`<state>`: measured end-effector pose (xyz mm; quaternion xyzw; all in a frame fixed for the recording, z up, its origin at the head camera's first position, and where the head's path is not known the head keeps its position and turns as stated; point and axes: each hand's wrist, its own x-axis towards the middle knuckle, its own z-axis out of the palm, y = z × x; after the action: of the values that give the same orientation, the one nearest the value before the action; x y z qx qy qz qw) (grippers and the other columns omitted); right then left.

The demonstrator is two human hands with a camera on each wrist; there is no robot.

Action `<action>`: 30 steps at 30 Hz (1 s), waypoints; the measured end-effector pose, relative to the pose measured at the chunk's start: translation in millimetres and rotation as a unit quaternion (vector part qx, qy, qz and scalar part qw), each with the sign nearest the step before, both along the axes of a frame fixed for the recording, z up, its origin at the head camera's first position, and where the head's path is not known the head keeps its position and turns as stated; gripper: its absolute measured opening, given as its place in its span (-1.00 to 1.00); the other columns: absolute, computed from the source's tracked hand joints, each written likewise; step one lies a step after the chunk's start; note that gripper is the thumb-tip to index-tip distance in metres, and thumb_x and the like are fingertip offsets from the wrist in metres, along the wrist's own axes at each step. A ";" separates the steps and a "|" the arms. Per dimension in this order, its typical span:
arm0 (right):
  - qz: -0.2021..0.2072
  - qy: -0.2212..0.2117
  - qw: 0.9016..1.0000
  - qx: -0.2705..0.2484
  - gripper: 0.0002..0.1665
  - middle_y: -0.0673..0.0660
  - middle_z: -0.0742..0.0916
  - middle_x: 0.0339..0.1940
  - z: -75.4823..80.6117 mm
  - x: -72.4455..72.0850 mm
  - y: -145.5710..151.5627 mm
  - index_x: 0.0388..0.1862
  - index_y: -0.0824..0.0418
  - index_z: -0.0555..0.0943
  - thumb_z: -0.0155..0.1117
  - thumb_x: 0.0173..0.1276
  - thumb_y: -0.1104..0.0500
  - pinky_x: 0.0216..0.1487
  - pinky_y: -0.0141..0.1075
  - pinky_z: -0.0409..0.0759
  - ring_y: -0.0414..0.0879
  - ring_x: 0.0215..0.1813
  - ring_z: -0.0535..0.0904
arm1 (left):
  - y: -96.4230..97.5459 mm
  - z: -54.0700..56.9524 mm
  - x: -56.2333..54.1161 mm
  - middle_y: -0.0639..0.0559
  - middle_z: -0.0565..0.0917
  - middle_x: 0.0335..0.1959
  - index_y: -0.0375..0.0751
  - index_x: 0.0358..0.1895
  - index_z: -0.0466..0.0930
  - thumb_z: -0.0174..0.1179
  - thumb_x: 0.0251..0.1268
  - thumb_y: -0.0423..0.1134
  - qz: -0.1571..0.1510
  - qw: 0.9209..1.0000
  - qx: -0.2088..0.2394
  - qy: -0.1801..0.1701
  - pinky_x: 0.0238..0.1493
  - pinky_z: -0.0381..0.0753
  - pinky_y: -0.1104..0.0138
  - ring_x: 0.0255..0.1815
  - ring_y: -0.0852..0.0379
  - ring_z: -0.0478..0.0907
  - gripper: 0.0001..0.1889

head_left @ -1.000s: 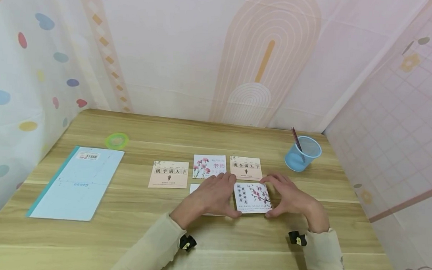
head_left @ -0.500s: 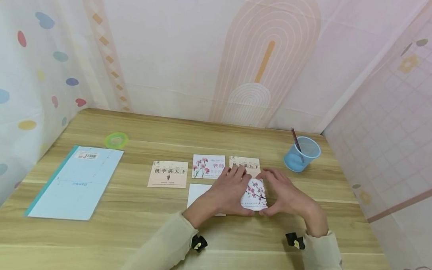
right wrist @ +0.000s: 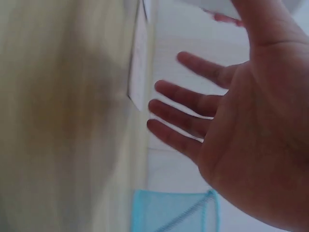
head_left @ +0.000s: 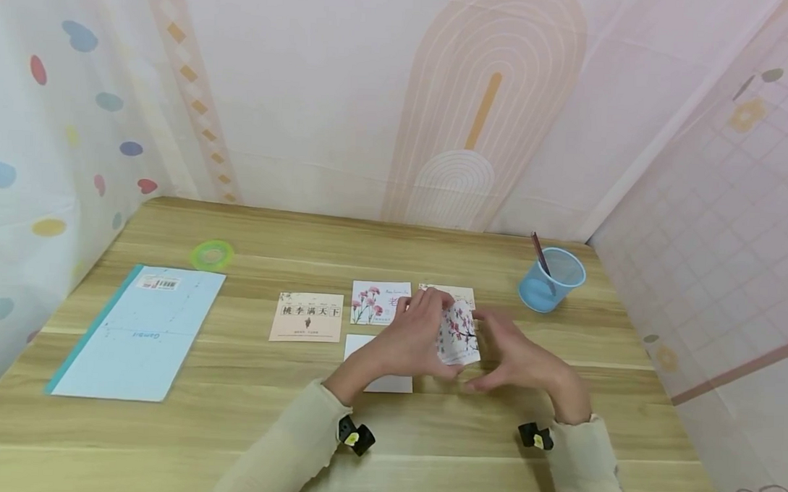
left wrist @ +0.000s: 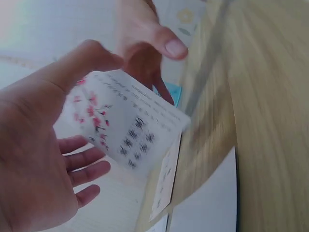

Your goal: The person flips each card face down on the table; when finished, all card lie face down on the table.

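Note:
A white card with pink blossoms and dark lettering (head_left: 459, 334) is raised off the table, tilted, in my left hand (head_left: 415, 341). The left wrist view shows this blossom card (left wrist: 120, 121) pinched between thumb and fingers. Just to its right, my right hand (head_left: 520, 355) is spread, thumb and fingers apart. The right wrist view has that right hand (right wrist: 256, 106) with straight, separated fingers and nothing in its grasp. Partly beneath my left forearm lies a plain white card (head_left: 392, 383). A carnation card (head_left: 369, 303) and a beige card (head_left: 465, 295), partly hidden, lie beyond the hands.
Another beige card (head_left: 306, 326) lies left of the carnation card. Farther left are a light blue notebook (head_left: 139, 338) and a green tape roll (head_left: 213, 255). A blue mesh pen cup (head_left: 542, 291) stands at the back right, against the curtain side.
The blossom card was first held between both hands low over the table. It has turned and risen, moving away from me, and my right hand has let go of it.

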<state>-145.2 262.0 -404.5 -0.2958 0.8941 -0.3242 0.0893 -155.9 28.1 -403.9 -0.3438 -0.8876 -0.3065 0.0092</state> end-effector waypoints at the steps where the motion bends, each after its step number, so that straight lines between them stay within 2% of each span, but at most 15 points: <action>1: 0.005 -0.007 1.000 -0.006 0.30 0.23 0.35 0.37 -2.2 -1.1 -1.1 0.46 0.21 0.15 0.71 -0.18 -0.06 0.32 0.15 0.19 0.16 0.37 0.23 | 0.0 0.4 -0.1 -0.02 0.34 0.13 -0.22 0.27 0.19 0.53 -0.25 0.12 -0.004 1.000 0.024 -0.010 0.03 0.20 0.13 0.11 0.04 0.25 0.00; 4: 0.013 -0.028 0.999 -0.026 0.27 0.13 0.32 0.39 -6.3 -3.2 -3.6 0.49 0.10 0.14 0.68 -0.13 -0.08 0.35 0.10 0.16 0.05 0.39 0.20 | -0.2 2.0 0.1 -0.02 0.35 0.12 -0.21 0.24 0.18 0.55 -0.25 0.03 -0.019 0.995 0.087 -0.037 0.01 0.18 0.13 0.14 0.01 0.27 -0.04; 8: 0.014 -0.034 0.998 -0.047 0.16 0.07 0.35 0.37 -9.6 -5.1 -2.6 0.46 0.04 0.20 0.64 -0.05 -0.08 0.35 0.09 0.20 0.04 0.39 0.24 | -1.3 4.2 0.4 -0.02 0.36 0.09 -0.18 0.22 0.18 0.56 -0.25 -0.06 -0.039 0.988 0.134 -0.070 0.06 0.17 0.05 0.14 -0.01 0.31 -0.08; 15: 0.019 -0.038 0.997 -0.070 0.10 0.04 0.39 0.36 -11.0 -7.5 1.7 0.44 0.05 0.23 0.63 -0.02 -0.06 0.32 0.14 0.22 0.06 0.36 0.29 | -4.0 6.5 0.2 0.05 0.35 0.16 -0.17 0.29 0.13 0.55 -0.20 -0.07 -0.058 0.983 0.145 -0.093 0.10 0.19 0.04 0.19 0.07 0.30 -0.04; 19: 0.019 -0.034 0.998 -0.058 0.09 0.07 0.38 0.38 -9.8 -7.9 3.7 0.44 0.10 0.26 0.62 -0.01 -0.08 0.31 0.15 0.24 0.09 0.36 0.29 | -6.5 7.9 -0.3 0.02 0.39 0.22 -0.09 0.40 0.04 0.52 -0.10 -0.03 -0.064 0.979 0.156 -0.116 0.17 0.16 -0.05 0.22 0.06 0.34 0.02; 21: 0.012 -0.033 0.998 -0.044 0.07 0.06 0.38 0.39 -8.5 -7.4 4.9 0.43 0.07 0.28 0.63 -0.01 -0.08 0.29 0.15 0.26 0.13 0.35 0.30 | -8.7 9.1 -0.4 0.00 0.38 0.25 -0.05 0.43 0.02 0.49 -0.05 0.02 -0.064 0.979 0.152 -0.120 0.20 0.16 -0.09 0.23 0.05 0.36 0.02; 24: 0.003 -0.026 0.999 -0.025 0.06 0.08 0.37 0.38 -5.1 -6.0 7.4 0.41 0.05 0.30 0.64 -0.04 -0.05 0.29 0.16 0.25 0.16 0.36 0.28 | -13.2 10.6 -0.8 0.02 0.36 0.24 -0.05 0.40 0.08 0.48 -0.06 0.09 -0.055 0.986 0.120 -0.101 0.16 0.24 0.00 0.20 0.06 0.37 -0.02; 27: 0.000 -0.010 1.000 -0.011 0.06 0.12 0.39 0.37 -1.8 -4.9 10.1 0.39 0.07 0.31 0.66 -0.07 -0.03 0.28 0.17 0.24 0.16 0.38 0.26 | -18.5 11.5 -0.9 0.05 0.34 0.15 -0.13 0.32 0.14 0.50 -0.14 0.13 -0.034 0.995 0.067 -0.067 0.06 0.28 0.12 0.10 0.08 0.37 -0.03; 30: -0.006 0.003 1.000 0.003 0.06 0.18 0.39 0.36 2.2 -3.0 12.4 0.37 0.10 0.34 0.68 -0.12 0.00 0.26 0.18 0.26 0.16 0.37 0.25 | -23.0 11.2 -0.5 0.02 0.34 0.08 -0.18 0.27 0.18 0.51 -0.22 0.17 -0.016 0.999 0.006 -0.034 -0.03 0.30 0.18 0.01 0.11 0.33 -0.01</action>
<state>-148.2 274.4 -402.4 -0.2913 0.8970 -0.3213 0.0851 -156.4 5.1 -392.7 -0.3474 -0.8798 -0.3236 -0.0234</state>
